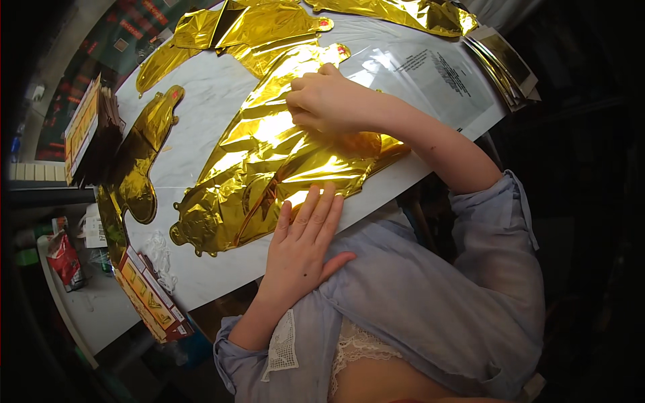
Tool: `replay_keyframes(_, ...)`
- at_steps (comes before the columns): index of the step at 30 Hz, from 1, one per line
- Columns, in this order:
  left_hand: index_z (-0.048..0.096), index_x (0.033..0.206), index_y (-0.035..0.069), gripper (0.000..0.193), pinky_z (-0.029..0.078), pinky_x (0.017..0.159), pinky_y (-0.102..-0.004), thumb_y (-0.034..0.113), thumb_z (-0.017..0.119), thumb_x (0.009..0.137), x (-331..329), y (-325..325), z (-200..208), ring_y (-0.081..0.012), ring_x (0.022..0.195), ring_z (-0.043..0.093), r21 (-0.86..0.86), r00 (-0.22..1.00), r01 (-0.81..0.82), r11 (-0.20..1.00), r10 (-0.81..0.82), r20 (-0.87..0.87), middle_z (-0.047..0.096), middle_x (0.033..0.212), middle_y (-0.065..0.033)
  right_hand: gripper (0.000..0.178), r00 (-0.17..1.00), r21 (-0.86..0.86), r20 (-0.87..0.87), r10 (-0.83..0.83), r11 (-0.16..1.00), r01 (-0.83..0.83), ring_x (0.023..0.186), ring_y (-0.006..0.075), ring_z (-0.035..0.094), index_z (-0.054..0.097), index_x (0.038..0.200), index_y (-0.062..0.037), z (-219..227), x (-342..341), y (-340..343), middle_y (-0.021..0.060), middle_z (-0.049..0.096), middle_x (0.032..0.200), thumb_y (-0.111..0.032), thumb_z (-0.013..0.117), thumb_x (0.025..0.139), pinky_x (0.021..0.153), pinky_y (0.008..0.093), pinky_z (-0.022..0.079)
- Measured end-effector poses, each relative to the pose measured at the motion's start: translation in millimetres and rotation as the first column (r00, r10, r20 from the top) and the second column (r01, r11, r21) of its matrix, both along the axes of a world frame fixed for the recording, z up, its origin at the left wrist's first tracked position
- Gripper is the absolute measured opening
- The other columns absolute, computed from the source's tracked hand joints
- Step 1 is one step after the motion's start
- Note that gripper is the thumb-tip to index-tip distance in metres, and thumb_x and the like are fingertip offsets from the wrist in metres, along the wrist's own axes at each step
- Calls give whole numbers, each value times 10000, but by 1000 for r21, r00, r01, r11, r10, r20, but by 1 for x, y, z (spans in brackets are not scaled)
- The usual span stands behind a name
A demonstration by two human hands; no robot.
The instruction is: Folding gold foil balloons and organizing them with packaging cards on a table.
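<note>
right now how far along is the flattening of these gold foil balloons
Looks done: flat gold balloons lie at the table's left and far end. In hand: the left hand rests flat on the big gold balloon, the right hand presses its top. Left: it is wrinkled.

bare white tabletop open left of the central foil balloon, card stack blocking table's left edge

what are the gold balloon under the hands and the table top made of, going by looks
Gold balloon: apparently thin metallised foil film, mirror-glossy; it creases sharply and throws bright glare. Both the left hand and the right hand press on it. Table top: looks like white marble or a marble-look laminate, smooth with faint grey veins; which one is unclear.
</note>
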State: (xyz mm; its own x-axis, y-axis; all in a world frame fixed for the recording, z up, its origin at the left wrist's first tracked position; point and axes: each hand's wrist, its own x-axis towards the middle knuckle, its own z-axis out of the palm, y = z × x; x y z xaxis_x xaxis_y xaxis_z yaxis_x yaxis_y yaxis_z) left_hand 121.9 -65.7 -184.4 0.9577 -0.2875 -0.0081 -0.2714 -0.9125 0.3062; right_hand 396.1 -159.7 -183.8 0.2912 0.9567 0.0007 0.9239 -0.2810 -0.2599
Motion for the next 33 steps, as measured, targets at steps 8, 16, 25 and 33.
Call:
replay_keyframes(8, 353, 1654, 39, 961, 80, 1310, -555, 622, 640, 946, 6, 1, -2, -308, 1639, 223, -4, 999, -34, 999, 34, -14, 285, 1754, -142, 179, 996, 21, -86, 33, 999, -32, 1076, 242, 637, 691, 1023, -120, 11, 4, -6, 44, 674, 1025, -296, 657, 1017, 1073, 484, 370)
replay_keyframes(16, 356, 1651, 37, 968, 97, 1308, -567, 620, 651, 937, 5, 0, -4, -317, 1636, 231, -58, 999, -44, 997, 44, -16, 284, 1752, -150, 170, 965, 340, -140, -223, 904, 259, 1042, 342, 640, 664, 1111, -51, 17, 17, -45, 123, 667, 1059, -185, 567, 1070, 903, 442, 506)
replay_keyframes(25, 371, 1658, 88, 848, 122, 1303, -592, 508, 647, 974, 17, 6, 4, -313, 1626, 253, -22, 999, -53, 998, 53, -12, 304, 1746, -126, 143, 923, 313, -140, -359, 868, 385, 1015, 337, 646, 699, 1113, -53, -4, -2, -101, 117, 665, 1072, -84, 644, 985, 923, 430, 504)
replay_keyframes(33, 348, 1672, 87, 690, 97, 1320, -548, 343, 548, 1063, 31, 36, 17, -313, 1624, 261, 18, 983, -182, 983, 182, 11, 311, 1745, -126, 129, 932, 310, -144, -332, 880, 361, 1027, 283, 615, 666, 1082, -59, -5, -8, -112, 75, 633, 1020, -105, 673, 962, 941, 410, 460)
